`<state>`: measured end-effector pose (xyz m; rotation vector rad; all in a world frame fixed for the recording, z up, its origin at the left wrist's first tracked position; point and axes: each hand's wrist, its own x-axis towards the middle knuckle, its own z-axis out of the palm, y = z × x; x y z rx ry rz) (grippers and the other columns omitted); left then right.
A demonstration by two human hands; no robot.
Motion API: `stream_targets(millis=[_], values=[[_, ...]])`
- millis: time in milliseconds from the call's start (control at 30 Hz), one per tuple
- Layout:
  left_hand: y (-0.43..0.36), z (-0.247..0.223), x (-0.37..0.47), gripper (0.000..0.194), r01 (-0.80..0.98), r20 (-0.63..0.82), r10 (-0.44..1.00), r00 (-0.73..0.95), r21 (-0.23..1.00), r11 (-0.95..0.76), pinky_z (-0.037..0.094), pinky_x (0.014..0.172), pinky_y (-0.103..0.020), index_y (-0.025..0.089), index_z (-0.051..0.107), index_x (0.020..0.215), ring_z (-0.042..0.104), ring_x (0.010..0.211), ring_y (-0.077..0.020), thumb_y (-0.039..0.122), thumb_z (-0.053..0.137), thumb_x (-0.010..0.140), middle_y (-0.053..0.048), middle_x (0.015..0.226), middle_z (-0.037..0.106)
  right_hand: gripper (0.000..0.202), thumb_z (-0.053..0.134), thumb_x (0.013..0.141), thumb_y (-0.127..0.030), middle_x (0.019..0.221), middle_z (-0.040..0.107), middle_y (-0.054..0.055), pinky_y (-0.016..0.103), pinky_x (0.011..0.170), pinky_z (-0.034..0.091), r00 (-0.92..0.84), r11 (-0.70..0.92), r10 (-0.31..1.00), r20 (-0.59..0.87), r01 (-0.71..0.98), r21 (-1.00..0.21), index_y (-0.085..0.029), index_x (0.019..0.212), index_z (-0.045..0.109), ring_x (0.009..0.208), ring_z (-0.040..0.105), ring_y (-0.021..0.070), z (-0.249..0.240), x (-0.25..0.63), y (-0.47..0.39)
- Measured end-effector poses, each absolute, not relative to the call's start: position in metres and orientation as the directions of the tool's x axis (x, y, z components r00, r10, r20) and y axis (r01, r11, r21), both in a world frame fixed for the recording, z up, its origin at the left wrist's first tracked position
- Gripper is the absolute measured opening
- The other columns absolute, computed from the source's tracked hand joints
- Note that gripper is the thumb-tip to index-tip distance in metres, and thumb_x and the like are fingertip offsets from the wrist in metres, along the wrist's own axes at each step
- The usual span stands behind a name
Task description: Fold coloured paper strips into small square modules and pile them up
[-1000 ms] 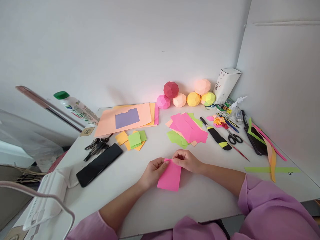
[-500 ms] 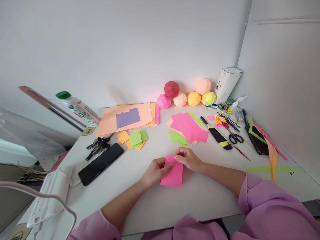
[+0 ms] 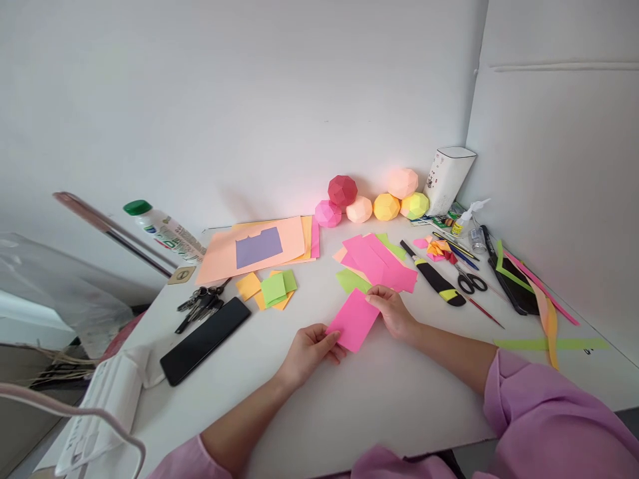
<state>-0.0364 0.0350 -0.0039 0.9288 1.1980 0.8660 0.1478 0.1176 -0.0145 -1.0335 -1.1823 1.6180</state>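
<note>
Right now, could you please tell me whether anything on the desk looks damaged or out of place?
The purple paper on the peach sheet looks odd: its top edge is notched and uneven, unlike the straight-edged pink paper rectangle held by the left hand and right hand. I see no spill.

A mauve-pink top [image 3: 377, 464] is worn, its cloth at six o'clock probably the front, cut off by the frame; at four o'clock the right sleeve [image 3: 559, 412] is broad and creased, with a folded cuff [image 3: 493, 392]; at seven o'clock the left sleeve [image 3: 192, 460] (only its end shows) has a plain edge; left hand [image 3: 305, 352] and right hand [image 3: 398, 316] are bare
</note>
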Motion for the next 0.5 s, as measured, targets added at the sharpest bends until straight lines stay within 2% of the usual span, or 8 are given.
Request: stream_targets(millis=[167, 333, 433, 500], values=[[0.0348, -0.0073, -0.0383, 0.030, 0.010, -0.385, 0.918, 0.098, 0.923, 0.386, 0.047, 0.047, -0.026, 0.015, 0.057, 0.066, 0.057, 0.045, -0.0132, 0.043, 0.061, 0.072, -0.004, 0.056, 0.066, 0.018, 0.062, 0.066, -0.031, 0.057, 0.042, -0.005, 0.026, 0.058, 0.030, -0.291, -0.146, 0.952, -0.098, -0.147, -0.978, -0.018, 0.060, 0.051, 0.057, 0.036, 0.0105, -0.0176, 0.1475, 0.1173], [0.0341, -0.0065, -0.0358, 0.030, -0.042, -0.371, 0.927, 0.049, 0.927, 0.373, 0.050, 0.052, -0.027, 0.015, 0.056, 0.071, 0.061, 0.053, -0.0146, 0.044, 0.060, 0.073, -0.005, 0.064, 0.068, 0.018, 0.061, 0.067, -0.033, 0.059, 0.042, -0.005, 0.026, 0.059, 0.031, -0.267, -0.144, 0.958, -0.102, -0.140, -0.980, -0.019, 0.061, 0.052, 0.058, 0.037, 0.0108, -0.0193, 0.1468, 0.1182], [0.0338, -0.0045, -0.0331, 0.031, -0.048, -0.391, 0.916, 0.085, 0.917, 0.396, 0.049, 0.049, -0.027, 0.015, 0.055, 0.076, 0.060, 0.048, -0.0139, 0.045, 0.059, 0.073, -0.006, 0.066, 0.069, 0.020, 0.061, 0.068, -0.035, 0.060, 0.042, -0.004, 0.026, 0.059, 0.032, -0.248, -0.146, 0.963, -0.107, -0.147, -0.978, -0.019, 0.063, 0.051, 0.059, 0.037, 0.0111, -0.0198, 0.1461, 0.1181], [0.0334, -0.0038, -0.0311, 0.032, -0.056, -0.381, 0.916, 0.127, 0.919, 0.390, 0.047, 0.044, -0.025, 0.014, 0.055, 0.082, 0.061, 0.052, -0.0155, 0.045, 0.060, 0.073, -0.006, 0.064, 0.068, 0.021, 0.061, 0.068, -0.036, 0.060, 0.042, -0.004, 0.025, 0.059, 0.032, -0.250, -0.144, 0.963, -0.100, -0.163, -0.976, -0.018, 0.064, 0.050, 0.059, 0.036, 0.0109, -0.0198, 0.1456, 0.1176]])
